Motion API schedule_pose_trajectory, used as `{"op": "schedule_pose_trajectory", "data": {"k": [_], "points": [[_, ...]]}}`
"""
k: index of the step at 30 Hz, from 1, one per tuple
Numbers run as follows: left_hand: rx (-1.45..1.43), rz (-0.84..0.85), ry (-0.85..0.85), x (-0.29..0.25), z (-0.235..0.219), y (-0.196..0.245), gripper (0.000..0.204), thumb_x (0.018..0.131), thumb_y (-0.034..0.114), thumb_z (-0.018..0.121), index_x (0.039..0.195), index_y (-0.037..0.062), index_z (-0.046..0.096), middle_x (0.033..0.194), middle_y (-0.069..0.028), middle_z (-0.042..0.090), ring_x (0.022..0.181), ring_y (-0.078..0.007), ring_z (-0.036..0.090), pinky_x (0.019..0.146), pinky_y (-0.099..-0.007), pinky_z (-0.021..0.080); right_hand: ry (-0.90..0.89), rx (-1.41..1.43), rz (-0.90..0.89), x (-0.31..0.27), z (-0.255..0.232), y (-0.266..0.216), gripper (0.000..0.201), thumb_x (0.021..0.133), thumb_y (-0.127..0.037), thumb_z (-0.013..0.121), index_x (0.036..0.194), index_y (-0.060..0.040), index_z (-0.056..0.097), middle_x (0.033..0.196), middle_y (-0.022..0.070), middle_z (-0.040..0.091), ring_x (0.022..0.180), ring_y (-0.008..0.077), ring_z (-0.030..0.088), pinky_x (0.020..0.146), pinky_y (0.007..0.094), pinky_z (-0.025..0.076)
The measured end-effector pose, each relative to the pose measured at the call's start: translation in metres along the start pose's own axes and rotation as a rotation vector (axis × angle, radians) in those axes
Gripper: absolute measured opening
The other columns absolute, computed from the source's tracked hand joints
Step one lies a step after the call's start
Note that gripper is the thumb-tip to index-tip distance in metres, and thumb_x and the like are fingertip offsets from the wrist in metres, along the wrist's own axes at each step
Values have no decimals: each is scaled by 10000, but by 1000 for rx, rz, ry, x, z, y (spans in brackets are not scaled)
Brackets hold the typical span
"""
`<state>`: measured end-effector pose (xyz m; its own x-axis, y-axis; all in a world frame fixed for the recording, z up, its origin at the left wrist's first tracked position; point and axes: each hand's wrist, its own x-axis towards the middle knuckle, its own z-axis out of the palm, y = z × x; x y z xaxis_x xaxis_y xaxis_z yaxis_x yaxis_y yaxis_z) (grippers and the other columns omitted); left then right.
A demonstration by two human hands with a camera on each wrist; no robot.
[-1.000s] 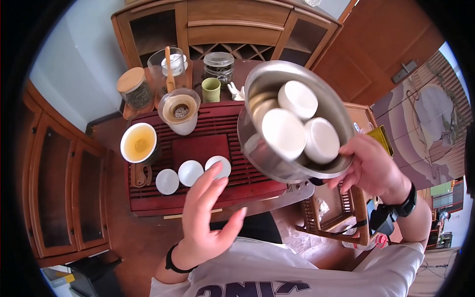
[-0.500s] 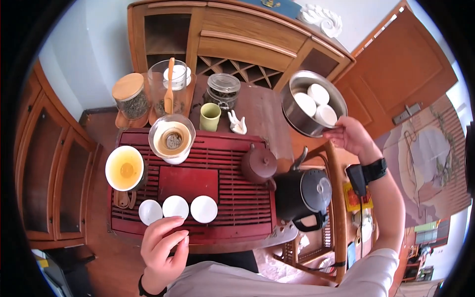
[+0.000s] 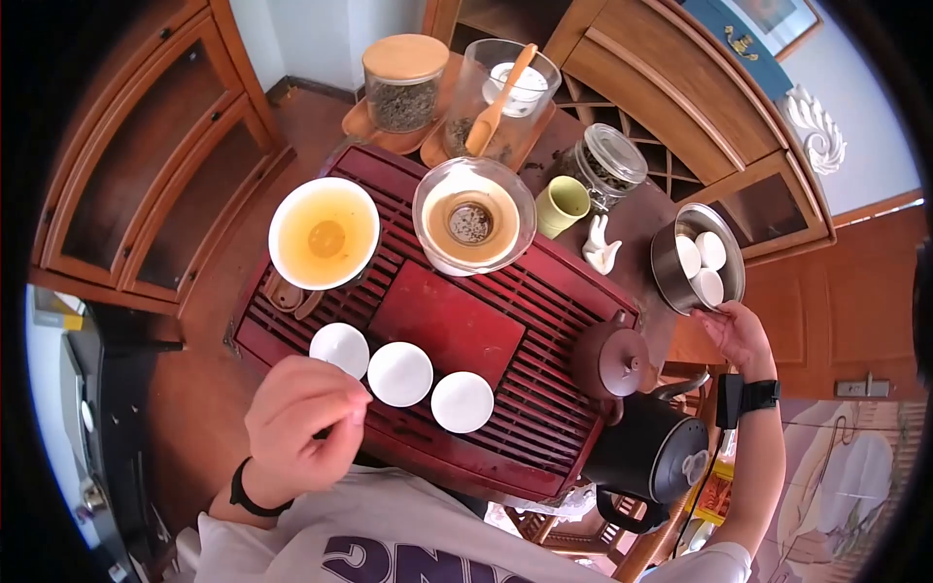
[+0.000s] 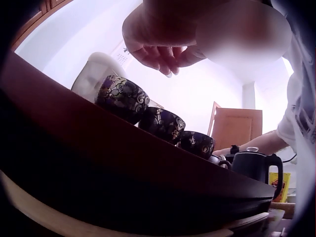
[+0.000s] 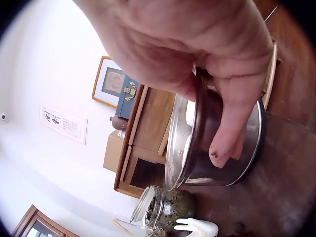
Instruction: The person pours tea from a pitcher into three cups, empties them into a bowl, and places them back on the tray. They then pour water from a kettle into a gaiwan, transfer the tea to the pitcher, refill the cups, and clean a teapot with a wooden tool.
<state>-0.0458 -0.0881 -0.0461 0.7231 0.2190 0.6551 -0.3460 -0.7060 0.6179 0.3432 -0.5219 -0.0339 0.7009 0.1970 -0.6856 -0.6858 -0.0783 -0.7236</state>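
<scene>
My right hand grips the rim of a steel pot, which stands at the far right end of the table; in the right wrist view its thumb and fingers straddle the pot wall. Three white cups lie inside the pot. Holding nothing, my left hand hovers with loosely curled fingers by a row of three small cups on the red tea tray. Seen from the left wrist, these cups are dark outside with a gold pattern, and the hand hangs above them.
On the tray are a bowl of amber tea, a strainer and a clay teapot. A black kettle stands right of it. Behind are tea jars, a green cup and a white hand figurine.
My right hand has carried the pot of cups from over the tray to the table's far right end. My left hand's fingers have curled in more. The head view has turned.
</scene>
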Motion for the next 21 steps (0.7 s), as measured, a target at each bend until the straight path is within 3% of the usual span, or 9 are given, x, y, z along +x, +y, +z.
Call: {"op": "schedule_pose_trajectory", "data": {"k": [9,11,13,19,21], "points": [[115,-36,25,-5,-3,-6,247,736,-124,671,941,12,642,856,-111,663,770,-276,641,689,-355,517,-15,-39,-1,25,14,9,359,1003,-81,404,1246,171,483,1225,339,612,1101,362,665,893,370,606],[134,-23,12,-5,-3,-7,264,732,-115,677,961,13,650,912,-116,663,796,-276,640,697,-356,516,-163,14,57,31,18,8,376,1019,-95,398,1279,169,463,1246,336,602,1118,356,657,929,379,590],[167,-10,-2,-8,-6,-10,285,731,-101,689,989,16,654,976,-128,659,845,-283,638,710,-356,517,-139,-21,38,29,29,10,418,1044,-158,416,1283,180,478,1239,312,619,1086,335,676,928,382,591],[232,-110,-132,-14,-16,-17,458,731,33,795,1165,34,650,1255,-174,593,1095,-333,590,837,-373,516,-63,-185,53,-12,31,0,491,1066,-321,449,1362,70,468,1262,269,615,1040,318,686,884,372,590],[256,-206,-209,-12,-18,-15,556,717,114,845,1225,38,634,1305,-175,569,1137,-344,581,903,-398,506,125,-472,-84,-54,25,-4,479,1058,-380,471,1412,-58,447,1186,235,657,997,279,700,835,329,591]]}}
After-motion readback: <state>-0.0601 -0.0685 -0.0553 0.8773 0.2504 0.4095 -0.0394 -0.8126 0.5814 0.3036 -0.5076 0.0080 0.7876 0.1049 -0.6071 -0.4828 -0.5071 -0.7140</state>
